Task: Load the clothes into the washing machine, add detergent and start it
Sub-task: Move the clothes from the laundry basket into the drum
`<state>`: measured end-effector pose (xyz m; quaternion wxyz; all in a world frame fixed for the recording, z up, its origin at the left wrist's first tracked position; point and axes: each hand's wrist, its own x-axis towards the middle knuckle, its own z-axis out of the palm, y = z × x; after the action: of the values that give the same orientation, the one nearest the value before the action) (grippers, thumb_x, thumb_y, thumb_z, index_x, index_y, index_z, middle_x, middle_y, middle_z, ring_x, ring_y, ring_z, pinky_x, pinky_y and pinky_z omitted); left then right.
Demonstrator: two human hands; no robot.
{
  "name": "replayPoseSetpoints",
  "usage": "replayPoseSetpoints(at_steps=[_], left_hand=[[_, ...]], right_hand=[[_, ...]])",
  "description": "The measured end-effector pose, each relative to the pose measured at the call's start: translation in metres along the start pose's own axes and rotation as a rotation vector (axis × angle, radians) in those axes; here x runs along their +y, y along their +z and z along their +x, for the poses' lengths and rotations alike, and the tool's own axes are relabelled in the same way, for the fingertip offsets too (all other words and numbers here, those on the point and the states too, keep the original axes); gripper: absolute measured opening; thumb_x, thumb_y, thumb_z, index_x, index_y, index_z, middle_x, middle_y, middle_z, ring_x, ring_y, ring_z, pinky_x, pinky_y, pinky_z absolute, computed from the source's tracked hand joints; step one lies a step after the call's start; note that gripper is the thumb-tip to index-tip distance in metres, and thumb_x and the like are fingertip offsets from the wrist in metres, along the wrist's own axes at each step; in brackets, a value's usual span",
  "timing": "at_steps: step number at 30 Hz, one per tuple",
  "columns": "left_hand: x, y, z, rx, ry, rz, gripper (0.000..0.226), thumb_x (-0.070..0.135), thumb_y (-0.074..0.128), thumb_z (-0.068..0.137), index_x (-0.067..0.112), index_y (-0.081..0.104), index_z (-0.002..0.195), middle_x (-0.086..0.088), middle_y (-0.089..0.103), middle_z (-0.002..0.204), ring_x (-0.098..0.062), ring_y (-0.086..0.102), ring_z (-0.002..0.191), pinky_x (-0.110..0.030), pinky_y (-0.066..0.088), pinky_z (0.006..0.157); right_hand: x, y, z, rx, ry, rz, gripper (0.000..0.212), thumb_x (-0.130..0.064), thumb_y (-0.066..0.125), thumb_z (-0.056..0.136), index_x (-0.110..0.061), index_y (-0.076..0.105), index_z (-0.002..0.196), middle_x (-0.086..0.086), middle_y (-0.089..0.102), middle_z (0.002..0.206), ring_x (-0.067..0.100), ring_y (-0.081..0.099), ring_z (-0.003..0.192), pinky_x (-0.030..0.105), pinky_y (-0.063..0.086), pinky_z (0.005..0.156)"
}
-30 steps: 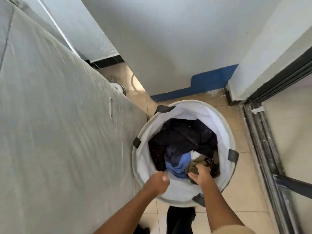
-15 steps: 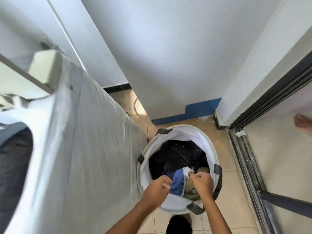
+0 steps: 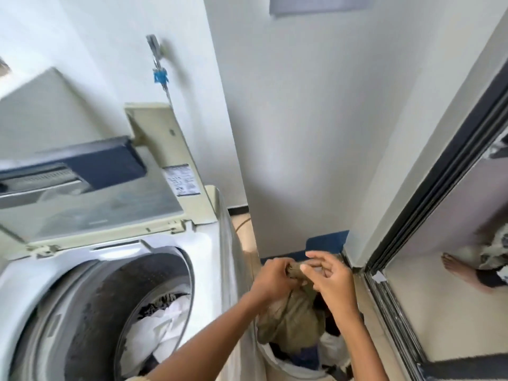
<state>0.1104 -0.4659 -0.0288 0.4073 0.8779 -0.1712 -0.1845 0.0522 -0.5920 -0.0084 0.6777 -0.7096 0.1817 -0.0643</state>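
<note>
A top-loading washing machine point(image 3: 220, 243) fills the left, its lid point(image 3: 110, 199) raised. White and dark clothes point(image 3: 162, 323) lie inside the drum. To its right, on the floor, stands the white laundry basket point(image 3: 286, 369) with dark and blue clothes in it. An olive-green garment point(image 3: 291, 320) hangs above the basket. My left hand point(image 3: 275, 281) grips its top edge. My right hand point(image 3: 332, 281) pinches the same edge with thumb and forefinger, the other fingers spread.
A white wall column point(image 3: 302, 133) stands close behind the basket. A dark sliding-door frame point(image 3: 428, 204) runs along the right; another person's bare foot point(image 3: 461, 270) shows beyond it. A tap with a blue fitting point(image 3: 159, 75) and hose hangs above the machine.
Both hands have lifted the olive garment up out of the basket. The view has swung up and left, bringing the open drum and lid into sight.
</note>
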Motion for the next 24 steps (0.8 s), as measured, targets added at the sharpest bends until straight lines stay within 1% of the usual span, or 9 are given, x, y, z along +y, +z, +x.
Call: replayPoseSetpoints(at_steps=[2,4,8,11,13,16,19,22,24], left_hand=[[0.008,-0.041,-0.014,0.047,0.015,-0.105,0.022,0.017,0.075,0.075,0.034,0.063,0.067,0.020,0.064,0.060,0.006,0.056,0.060,-0.023,0.050,0.066],[0.021,-0.086,-0.037,0.080,0.045,-0.242,0.026,0.012,0.074,0.075,0.037,0.069,0.071,0.021,0.068,0.067,0.005,0.060,0.067,-0.021,0.051,0.069],[0.036,-0.164,-0.090,0.215,0.079,-0.479,0.017,-0.003,0.069,0.078,0.014,0.070,0.078,0.008,0.073,0.071,-0.003,0.066,0.068,-0.014,0.051,0.066],[0.034,-0.209,-0.134,0.313,0.073,-0.710,0.005,0.007,0.071,0.075,0.010,0.072,0.079,-0.004,0.074,0.079,-0.013,0.068,0.069,-0.019,0.054,0.063],[0.026,-0.232,-0.160,0.358,0.067,-0.890,0.016,0.016,0.062,0.078,0.008,0.070,0.088,-0.010,0.074,0.085,-0.016,0.070,0.071,-0.023,0.057,0.065],[0.014,-0.256,-0.189,0.398,0.103,-1.110,0.030,0.025,0.047,0.086,0.012,0.074,0.091,-0.008,0.074,0.093,-0.016,0.071,0.079,-0.029,0.059,0.070],[0.002,-0.269,-0.209,0.464,0.106,-1.254,0.043,0.028,0.038,0.093,0.018,0.078,0.083,-0.002,0.075,0.093,-0.012,0.072,0.082,-0.029,0.059,0.073],[-0.012,-0.274,-0.224,0.513,0.061,-1.317,0.041,0.034,0.040,0.092,0.017,0.078,0.087,-0.004,0.074,0.098,-0.015,0.071,0.088,-0.031,0.059,0.074],[-0.025,-0.276,-0.232,0.564,0.041,-1.334,0.039,0.033,0.042,0.093,0.016,0.077,0.089,-0.005,0.074,0.097,-0.016,0.072,0.087,-0.031,0.059,0.073]], right_hand=[[-0.023,0.007,-0.003,-0.054,-0.052,0.079,0.029,0.004,0.064,0.081,-0.020,0.065,0.097,-0.002,0.072,0.085,0.003,0.059,0.057,0.016,0.046,0.048],[-0.041,0.013,-0.006,-0.053,-0.104,0.086,0.032,0.005,0.061,0.082,-0.024,0.065,0.096,-0.006,0.072,0.086,0.005,0.059,0.058,0.016,0.048,0.052],[-0.066,0.020,-0.012,-0.083,-0.156,0.021,0.031,0.006,0.061,0.082,-0.024,0.067,0.088,-0.007,0.073,0.083,0.015,0.064,0.083,0.014,0.051,0.065],[-0.089,0.035,-0.022,-0.197,-0.207,-0.077,0.033,0.000,0.063,0.082,-0.031,0.067,0.092,-0.004,0.069,0.100,0.016,0.061,0.099,0.019,0.051,0.080],[-0.101,0.047,-0.027,-0.306,-0.254,-0.169,0.039,-0.007,0.066,0.082,-0.045,0.067,0.091,-0.009,0.065,0.108,0.009,0.057,0.105,0.023,0.047,0.087],[-0.110,0.074,-0.034,-0.525,-0.256,-0.284,0.046,-0.010,0.064,0.085,-0.053,0.062,0.102,-0.016,0.045,0.130,0.002,0.044,0.121,0.031,0.038,0.105],[-0.106,0.113,-0.038,-0.704,-0.294,-0.421,0.066,-0.007,0.055,0.085,-0.064,0.045,0.117,-0.017,0.013,0.145,0.005,0.016,0.137,0.036,0.017,0.118],[-0.104,0.148,-0.039,-0.802,-0.256,-0.616,0.056,-0.011,0.049,0.088,-0.051,0.041,0.126,-0.011,0.020,0.139,0.008,0.016,0.132,0.039,0.013,0.118],[-0.104,0.166,-0.036,-0.844,-0.263,-0.756,0.037,-0.017,0.051,0.087,-0.027,0.056,0.121,0.002,0.047,0.127,0.020,0.039,0.125,0.042,0.031,0.110]])
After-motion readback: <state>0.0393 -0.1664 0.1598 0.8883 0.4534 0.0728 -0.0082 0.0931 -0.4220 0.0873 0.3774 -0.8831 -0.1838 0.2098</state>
